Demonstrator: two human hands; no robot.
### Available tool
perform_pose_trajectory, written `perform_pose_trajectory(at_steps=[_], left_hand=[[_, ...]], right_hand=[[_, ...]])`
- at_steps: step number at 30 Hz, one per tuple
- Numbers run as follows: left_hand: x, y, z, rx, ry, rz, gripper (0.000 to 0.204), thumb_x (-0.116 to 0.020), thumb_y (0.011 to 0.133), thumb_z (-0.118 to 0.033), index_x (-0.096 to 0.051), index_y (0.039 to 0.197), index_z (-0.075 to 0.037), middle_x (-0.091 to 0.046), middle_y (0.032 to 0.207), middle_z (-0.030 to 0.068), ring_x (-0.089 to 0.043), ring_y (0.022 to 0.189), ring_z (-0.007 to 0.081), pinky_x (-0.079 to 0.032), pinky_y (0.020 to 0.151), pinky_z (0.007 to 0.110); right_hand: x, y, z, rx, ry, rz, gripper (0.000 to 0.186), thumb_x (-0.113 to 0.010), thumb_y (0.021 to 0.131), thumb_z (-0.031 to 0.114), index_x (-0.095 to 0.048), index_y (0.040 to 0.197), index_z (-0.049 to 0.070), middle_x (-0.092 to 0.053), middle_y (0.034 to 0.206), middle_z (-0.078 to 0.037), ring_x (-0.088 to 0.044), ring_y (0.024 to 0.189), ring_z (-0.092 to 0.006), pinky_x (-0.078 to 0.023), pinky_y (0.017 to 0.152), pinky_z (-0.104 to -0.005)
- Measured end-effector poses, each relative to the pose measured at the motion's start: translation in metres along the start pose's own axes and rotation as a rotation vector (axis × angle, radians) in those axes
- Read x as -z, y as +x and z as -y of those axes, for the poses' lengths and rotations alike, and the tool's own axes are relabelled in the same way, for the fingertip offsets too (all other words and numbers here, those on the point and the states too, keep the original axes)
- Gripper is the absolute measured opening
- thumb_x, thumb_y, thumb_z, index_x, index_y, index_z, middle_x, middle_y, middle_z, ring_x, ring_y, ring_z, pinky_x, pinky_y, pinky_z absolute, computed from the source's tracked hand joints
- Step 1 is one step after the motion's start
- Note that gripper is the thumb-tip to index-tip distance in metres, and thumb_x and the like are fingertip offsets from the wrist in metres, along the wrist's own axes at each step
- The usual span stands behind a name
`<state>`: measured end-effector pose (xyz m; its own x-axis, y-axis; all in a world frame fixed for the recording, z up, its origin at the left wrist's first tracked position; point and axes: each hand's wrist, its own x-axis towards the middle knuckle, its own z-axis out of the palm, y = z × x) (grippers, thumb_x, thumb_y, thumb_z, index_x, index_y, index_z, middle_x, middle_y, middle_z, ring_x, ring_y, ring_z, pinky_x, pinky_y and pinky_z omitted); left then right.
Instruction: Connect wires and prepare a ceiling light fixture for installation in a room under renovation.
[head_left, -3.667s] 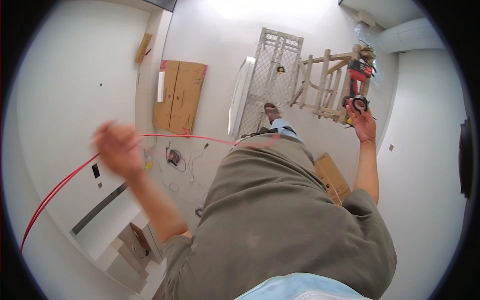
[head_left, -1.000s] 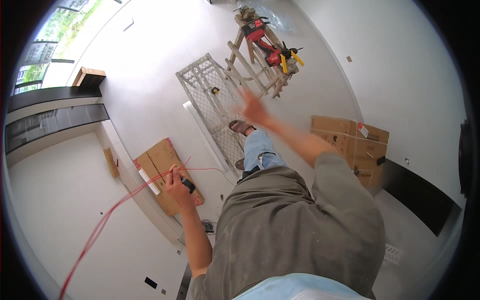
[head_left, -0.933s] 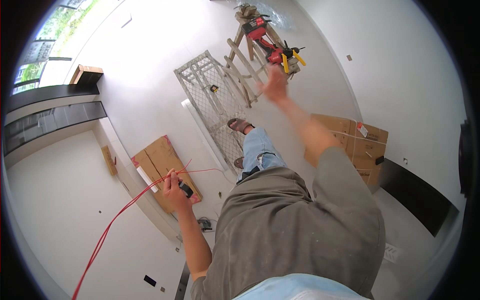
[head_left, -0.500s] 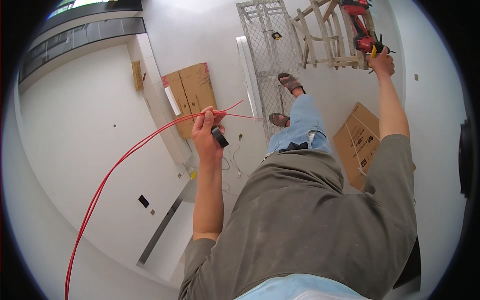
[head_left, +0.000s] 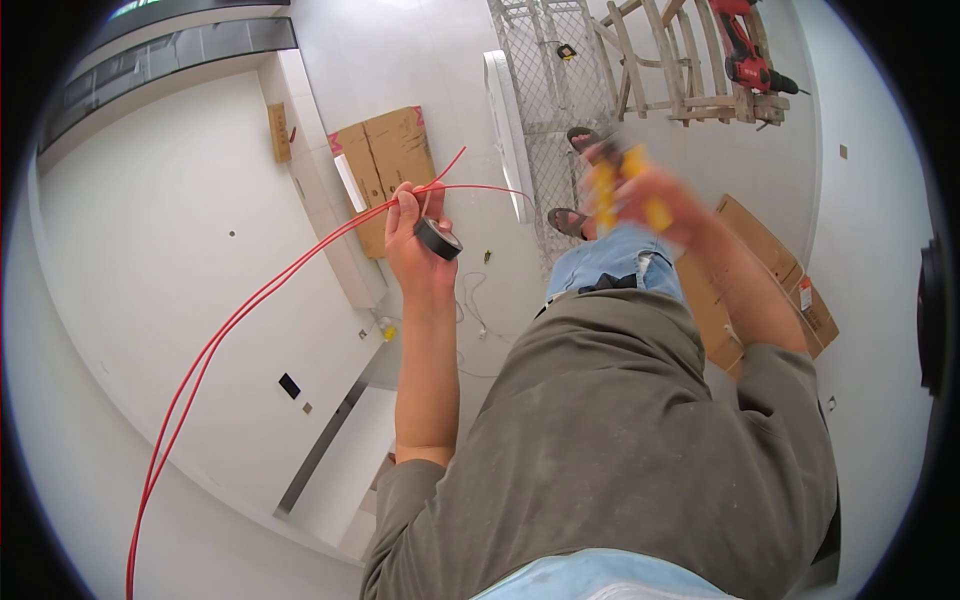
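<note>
My left hand (head_left: 418, 225) is closed, its thumb and fingers pinching two red electrical wires (head_left: 262, 285). The wires run in from the lower left, and their ends spread apart beyond the fingers. A roll of black tape (head_left: 436, 240) sits in the same hand, against the palm and lower fingers. Smeared by motion, my right hand (head_left: 665, 208) is closed round yellow-handled pliers (head_left: 606, 195), held above my legs. Their dark jaws are too blurred to make out. A gap separates the pliers from the wire ends.
My sandalled feet are on a metal mesh platform (head_left: 545, 110) with a tape measure (head_left: 566, 52) on it. A red cordless drill (head_left: 745, 62) rests on a wooden stand (head_left: 690, 105) at the far right. Flat cardboard (head_left: 385, 150) lies left, a cardboard box (head_left: 765, 250) right.
My right hand has come from the wooden stand toward the middle, bringing the yellow-handled pliers away from beside the drill. My left hand still holds the wires and tape, slightly higher.
</note>
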<state>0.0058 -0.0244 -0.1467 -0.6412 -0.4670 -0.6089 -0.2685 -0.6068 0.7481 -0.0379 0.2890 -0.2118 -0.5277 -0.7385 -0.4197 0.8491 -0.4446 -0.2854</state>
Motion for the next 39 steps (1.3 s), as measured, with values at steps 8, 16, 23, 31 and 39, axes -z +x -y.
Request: perform_pose_trajectory(at_steps=[8,16,23,31,39], left_hand=[[0.015,-0.014,0.001,0.025,-0.051,0.031,0.018,-0.062,0.099,-0.018,-0.060,0.111,-0.006,-0.068,0.099,0.0087,-0.068,0.101,0.0243,-0.049,0.054,0.028],[0.042,-0.031,-0.008,0.040,-0.133,0.007,0.015,-0.061,0.099,-0.019,-0.060,0.110,-0.008,-0.067,0.101,0.0068,-0.067,0.104,0.0229,-0.049,0.055,0.027],[0.060,-0.046,-0.003,0.057,-0.123,0.037,0.015,-0.060,0.099,-0.019,-0.059,0.111,-0.008,-0.068,0.102,0.0078,-0.068,0.106,0.0229,-0.052,0.056,0.029],[0.065,-0.046,-0.005,0.048,-0.147,0.015,0.016,-0.062,0.099,-0.020,-0.059,0.110,-0.009,-0.068,0.101,0.0077,-0.067,0.104,0.0234,-0.051,0.056,0.028],[0.071,-0.045,-0.012,0.044,-0.203,0.010,0.014,-0.061,0.099,-0.019,-0.061,0.109,-0.010,-0.070,0.104,0.0072,-0.067,0.105,0.0219,-0.053,0.058,0.029]], right_hand=[[-0.090,0.060,-0.107,-0.334,0.083,0.184,0.051,-0.048,0.091,0.013,-0.037,0.141,0.011,-0.054,0.119,-0.011,-0.059,0.116,-0.0265,-0.051,0.096,-0.0471],[-0.103,0.042,-0.130,-0.327,0.026,0.108,0.057,-0.044,0.089,0.007,-0.035,0.145,0.008,-0.056,0.120,-0.012,-0.058,0.117,-0.0306,-0.050,0.098,-0.0497],[-0.112,0.059,-0.136,-0.217,0.107,0.141,0.055,-0.048,0.090,0.014,-0.036,0.143,0.012,-0.057,0.117,-0.008,-0.057,0.116,-0.0247,-0.049,0.095,-0.0472],[-0.115,0.066,-0.141,-0.237,0.140,0.130,0.044,-0.051,0.087,0.011,-0.041,0.130,0.012,-0.055,0.099,-0.005,-0.057,0.090,-0.0196,-0.052,0.084,-0.0423],[-0.125,0.075,-0.151,-0.288,0.456,0.213,0.033,-0.048,0.085,0.008,-0.050,0.117,0.015,-0.051,0.093,-0.002,-0.052,0.078,-0.0141,-0.043,0.069,-0.0317]])
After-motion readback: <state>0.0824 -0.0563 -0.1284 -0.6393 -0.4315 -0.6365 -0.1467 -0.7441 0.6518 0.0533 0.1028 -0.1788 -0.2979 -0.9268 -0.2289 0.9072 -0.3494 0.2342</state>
